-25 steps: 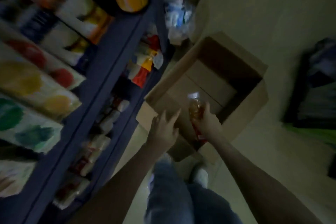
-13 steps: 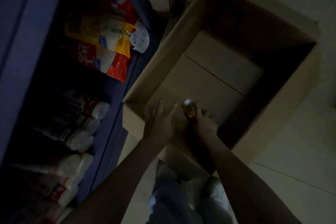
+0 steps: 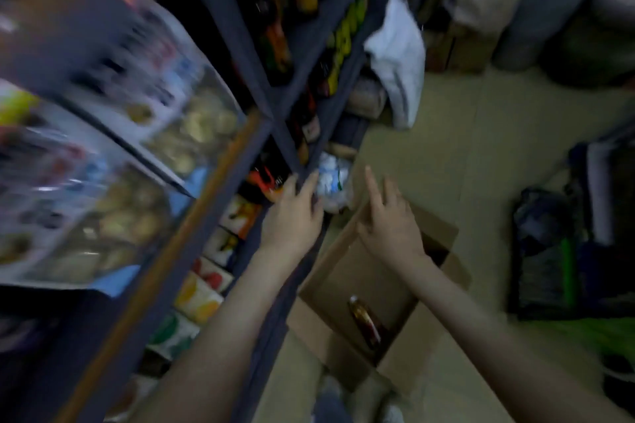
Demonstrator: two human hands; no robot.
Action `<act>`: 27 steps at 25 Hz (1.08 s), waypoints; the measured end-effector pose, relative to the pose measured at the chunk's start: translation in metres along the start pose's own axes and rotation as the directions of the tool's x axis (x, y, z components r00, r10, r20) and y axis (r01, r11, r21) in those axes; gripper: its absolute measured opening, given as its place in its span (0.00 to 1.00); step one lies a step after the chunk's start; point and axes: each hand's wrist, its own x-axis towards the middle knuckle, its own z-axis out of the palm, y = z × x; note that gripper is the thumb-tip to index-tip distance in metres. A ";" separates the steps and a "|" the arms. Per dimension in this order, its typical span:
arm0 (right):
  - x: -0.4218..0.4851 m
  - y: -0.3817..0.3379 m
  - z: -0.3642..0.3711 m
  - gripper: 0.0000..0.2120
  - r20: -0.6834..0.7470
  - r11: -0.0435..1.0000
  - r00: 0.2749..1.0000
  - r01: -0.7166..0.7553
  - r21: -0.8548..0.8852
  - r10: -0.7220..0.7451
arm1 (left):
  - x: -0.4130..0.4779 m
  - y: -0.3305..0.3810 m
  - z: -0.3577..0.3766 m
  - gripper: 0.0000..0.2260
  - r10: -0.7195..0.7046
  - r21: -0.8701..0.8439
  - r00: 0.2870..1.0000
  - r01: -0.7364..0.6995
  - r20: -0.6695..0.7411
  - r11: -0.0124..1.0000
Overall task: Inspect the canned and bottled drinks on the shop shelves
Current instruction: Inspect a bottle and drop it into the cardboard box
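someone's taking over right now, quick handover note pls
Left hand: open, empty, up by the shelf frame; whether it touches is unclear.
Right hand: open, empty, above the cardboard box.
One amber bottle sits inside the box, near its close end.
Done: that bottle is boxed.
Left: the other drinks on the shelves, too blurred here to count.

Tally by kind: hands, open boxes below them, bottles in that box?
Bare hands: 2, left hand and right hand, both empty
Open brown cardboard box: 1
Amber bottle with red label, lying in the box: 1
Total: 4
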 end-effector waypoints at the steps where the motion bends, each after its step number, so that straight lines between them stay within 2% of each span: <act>1: 0.009 -0.029 -0.045 0.46 -0.067 0.997 0.995 0.073 0.016 -0.071 | -0.001 0.017 -0.053 0.24 0.040 0.022 0.995 -0.038 -0.097 0.999; 4: 0.031 -0.112 -0.149 0.42 -0.232 0.960 0.933 0.279 -0.018 -0.276 | -0.016 0.049 -0.188 0.24 0.149 0.104 0.915 -0.118 -0.375 0.988; 6: 0.042 -0.164 -0.199 0.40 -0.336 0.904 0.847 0.427 -0.029 -0.411 | -0.036 0.057 -0.260 0.24 0.202 0.184 0.807 -0.118 -0.554 0.976; 8: 0.048 -0.223 -0.244 0.39 -0.438 0.825 0.738 0.565 -0.014 -0.513 | -0.060 0.055 -0.326 0.22 0.283 0.286 0.595 -0.093 -0.752 0.954; 10: 0.049 -0.282 -0.282 0.39 -0.506 0.732 0.634 0.682 0.007 -0.585 | -0.088 0.044 -0.383 0.21 0.315 0.333 0.382 -0.021 -0.869 0.943; 12: 0.046 -0.336 -0.308 0.39 -0.566 0.635 0.533 0.773 0.024 -0.628 | -0.116 0.025 -0.426 0.23 0.326 0.350 0.258 0.052 -0.909 0.935; 15: 0.038 -0.408 -0.322 0.38 -0.611 0.467 0.404 0.882 0.062 -0.681 | -0.153 -0.006 -0.464 0.24 0.292 0.326 0.177 0.211 -0.940 0.921; 18: 0.042 -0.476 -0.325 0.40 -0.620 0.359 0.377 0.919 0.161 -0.688 | -0.169 -0.029 -0.493 0.23 0.246 0.290 0.160 0.379 -0.956 0.879; 20: 0.049 -0.508 -0.326 0.44 -0.607 0.325 0.424 0.906 0.273 -0.672 | -0.171 -0.039 -0.500 0.23 0.206 0.260 0.166 0.443 -0.964 0.858; 24: 0.075 -0.528 -0.331 0.53 -0.554 0.417 0.522 0.853 0.314 -0.649 | -0.167 -0.048 -0.499 0.27 0.139 0.213 0.186 0.478 -0.973 0.852; 27: 0.082 -0.530 -0.339 0.54 -0.485 0.445 0.573 0.819 0.362 -0.660 | -0.159 -0.046 -0.501 0.28 0.108 0.202 0.209 0.501 -0.972 0.842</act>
